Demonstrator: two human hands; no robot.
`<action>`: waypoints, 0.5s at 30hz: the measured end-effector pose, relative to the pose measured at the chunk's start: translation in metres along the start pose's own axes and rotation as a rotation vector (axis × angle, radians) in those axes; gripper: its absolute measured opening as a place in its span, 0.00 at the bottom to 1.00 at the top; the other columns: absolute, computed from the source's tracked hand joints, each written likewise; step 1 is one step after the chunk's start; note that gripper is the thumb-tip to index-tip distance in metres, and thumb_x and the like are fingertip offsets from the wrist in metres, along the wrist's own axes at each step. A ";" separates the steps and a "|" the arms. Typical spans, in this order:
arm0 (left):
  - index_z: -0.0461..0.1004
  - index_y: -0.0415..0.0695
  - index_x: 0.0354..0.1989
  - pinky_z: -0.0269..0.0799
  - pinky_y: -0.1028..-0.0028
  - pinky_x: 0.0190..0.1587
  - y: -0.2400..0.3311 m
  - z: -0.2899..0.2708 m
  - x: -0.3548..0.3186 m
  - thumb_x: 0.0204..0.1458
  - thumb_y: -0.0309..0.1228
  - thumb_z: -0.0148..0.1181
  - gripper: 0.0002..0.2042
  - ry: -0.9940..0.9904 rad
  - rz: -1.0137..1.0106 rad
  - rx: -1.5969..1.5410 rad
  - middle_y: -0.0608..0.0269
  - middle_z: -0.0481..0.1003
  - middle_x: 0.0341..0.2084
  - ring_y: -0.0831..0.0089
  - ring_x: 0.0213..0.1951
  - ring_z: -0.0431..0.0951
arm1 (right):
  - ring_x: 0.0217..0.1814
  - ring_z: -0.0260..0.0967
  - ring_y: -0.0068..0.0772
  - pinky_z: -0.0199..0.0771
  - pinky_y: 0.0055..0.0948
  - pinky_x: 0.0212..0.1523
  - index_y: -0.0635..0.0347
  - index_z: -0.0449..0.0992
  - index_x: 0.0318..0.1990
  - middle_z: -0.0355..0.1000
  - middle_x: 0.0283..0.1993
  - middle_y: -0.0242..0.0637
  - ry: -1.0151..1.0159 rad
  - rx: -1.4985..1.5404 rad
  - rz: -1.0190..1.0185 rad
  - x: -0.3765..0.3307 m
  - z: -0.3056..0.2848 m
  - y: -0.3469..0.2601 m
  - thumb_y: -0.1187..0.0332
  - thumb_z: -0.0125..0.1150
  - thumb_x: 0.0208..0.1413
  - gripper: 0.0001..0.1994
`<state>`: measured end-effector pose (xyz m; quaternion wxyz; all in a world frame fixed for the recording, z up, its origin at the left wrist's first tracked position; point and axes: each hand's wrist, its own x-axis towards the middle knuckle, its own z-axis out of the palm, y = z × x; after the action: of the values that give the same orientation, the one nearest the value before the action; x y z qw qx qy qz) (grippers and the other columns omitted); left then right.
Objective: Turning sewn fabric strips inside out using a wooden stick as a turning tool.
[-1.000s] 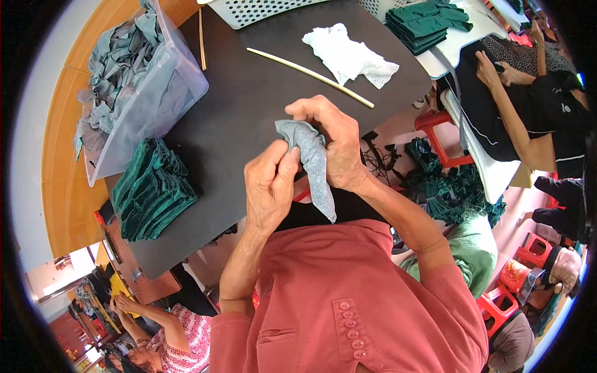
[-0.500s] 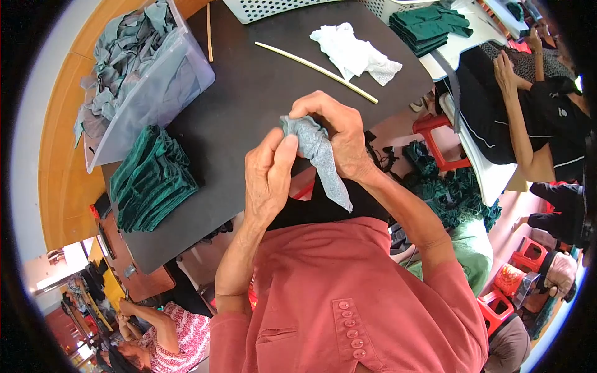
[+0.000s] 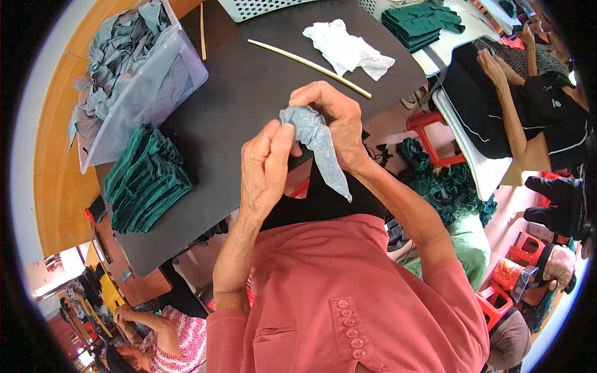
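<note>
A grey-green speckled piece of fabric (image 3: 329, 163) is gathered between my hands, above the near edge of the dark table. My left hand (image 3: 266, 163) pinches its left end between thumb and fingers. Curled over the bunched top, my right hand (image 3: 336, 121) grips the same cloth, and a pointed tail hangs down below it. Part of the fabric is hidden by my fingers. To the left of my hands lies a folded stack of dark green velvet (image 3: 148, 180).
A clear plastic bin (image 3: 149, 105) of grey-green cloth stands at the far left. A pale stick (image 3: 311, 67) and a crumpled white cloth (image 3: 349, 50) lie ahead. Green folded fabric (image 3: 423, 26) sits far right, near a red stool (image 3: 429, 133). Other people sit on both sides.
Both hands keep hold of the fabric and have shifted only slightly, the right fingers rising a little over it. The whole view has slid slightly.
</note>
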<state>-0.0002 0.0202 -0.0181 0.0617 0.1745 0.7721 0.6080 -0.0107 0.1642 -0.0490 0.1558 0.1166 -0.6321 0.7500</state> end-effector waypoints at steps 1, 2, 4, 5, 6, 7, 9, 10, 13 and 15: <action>0.64 0.37 0.23 0.61 0.75 0.24 0.003 -0.001 -0.002 0.55 0.31 0.52 0.12 0.044 0.019 0.039 0.65 0.65 0.14 0.79 0.20 0.63 | 0.31 0.66 0.16 0.67 0.20 0.32 0.63 0.70 0.35 0.70 0.32 0.30 0.035 -0.042 -0.042 0.001 0.001 0.002 0.79 0.64 0.41 0.12; 0.64 0.37 0.24 0.61 0.76 0.23 0.006 -0.001 -0.005 0.54 0.31 0.53 0.11 0.089 0.038 0.078 0.65 0.65 0.14 0.79 0.19 0.63 | 0.31 0.66 0.16 0.67 0.20 0.32 0.63 0.70 0.35 0.70 0.32 0.30 0.034 -0.042 -0.045 0.002 0.001 0.004 0.79 0.64 0.41 0.12; 0.64 0.36 0.26 0.66 0.74 0.24 0.026 0.002 -0.012 0.50 0.27 0.56 0.08 -0.039 -0.069 0.111 0.62 0.68 0.15 0.78 0.20 0.70 | 0.33 0.65 0.15 0.65 0.16 0.32 0.63 0.70 0.36 0.68 0.34 0.30 0.104 -0.147 -0.008 0.002 0.003 0.006 0.81 0.63 0.44 0.12; 0.64 0.36 0.26 0.66 0.71 0.24 0.028 0.002 -0.010 0.49 0.26 0.55 0.07 -0.093 -0.087 0.135 0.59 0.70 0.16 0.74 0.21 0.72 | 0.31 0.65 0.14 0.65 0.16 0.31 0.62 0.70 0.36 0.68 0.31 0.27 0.113 -0.287 -0.030 0.001 0.004 0.005 0.81 0.62 0.43 0.11; 0.64 0.36 0.26 0.67 0.68 0.24 0.028 0.002 -0.007 0.48 0.25 0.54 0.07 -0.147 -0.106 0.158 0.56 0.71 0.17 0.69 0.21 0.74 | 0.31 0.65 0.14 0.65 0.16 0.31 0.62 0.70 0.36 0.68 0.31 0.27 0.107 -0.284 -0.031 0.003 0.005 0.005 0.81 0.62 0.43 0.11; 0.64 0.36 0.26 0.67 0.68 0.24 0.025 -0.001 -0.004 0.48 0.25 0.54 0.07 -0.140 -0.107 0.159 0.56 0.71 0.17 0.69 0.21 0.74 | 0.30 0.64 0.14 0.65 0.16 0.31 0.62 0.70 0.36 0.68 0.30 0.27 0.126 -0.339 -0.088 0.004 0.005 0.005 0.81 0.62 0.43 0.12; 0.66 0.36 0.26 0.66 0.62 0.28 0.013 -0.008 0.004 0.46 0.24 0.52 0.04 -0.055 0.149 0.509 0.51 0.70 0.19 0.57 0.24 0.72 | 0.29 0.67 0.18 0.66 0.18 0.29 0.62 0.70 0.37 0.69 0.30 0.29 0.127 -0.466 -0.185 0.007 0.010 -0.006 0.83 0.60 0.41 0.13; 0.66 0.36 0.26 0.66 0.62 0.28 0.009 -0.008 0.009 0.46 0.24 0.52 0.04 -0.052 0.147 0.511 0.51 0.70 0.19 0.57 0.24 0.72 | 0.29 0.67 0.18 0.66 0.18 0.29 0.62 0.70 0.37 0.69 0.30 0.29 0.125 -0.463 -0.186 0.009 0.011 -0.007 0.83 0.60 0.41 0.13; 0.68 0.38 0.24 0.64 0.59 0.32 -0.006 -0.010 0.029 0.44 0.23 0.51 0.02 0.109 0.370 0.774 0.49 0.69 0.19 0.51 0.28 0.70 | 0.33 0.72 0.36 0.71 0.29 0.33 0.61 0.70 0.37 0.70 0.34 0.38 0.137 -0.765 -0.365 0.018 0.018 -0.007 0.83 0.59 0.38 0.15; 0.68 0.39 0.23 0.64 0.61 0.33 -0.019 -0.014 0.041 0.45 0.24 0.52 0.03 0.193 0.368 0.847 0.51 0.68 0.18 0.53 0.28 0.70 | 0.34 0.71 0.36 0.71 0.29 0.33 0.60 0.70 0.37 0.70 0.34 0.38 0.087 -0.772 -0.356 0.015 0.022 -0.011 0.83 0.59 0.38 0.15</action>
<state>-0.0465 0.0176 -0.0278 -0.1957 0.2611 0.9105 0.2539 -0.0213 0.1453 -0.0292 0.3414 0.1252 -0.8295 0.4239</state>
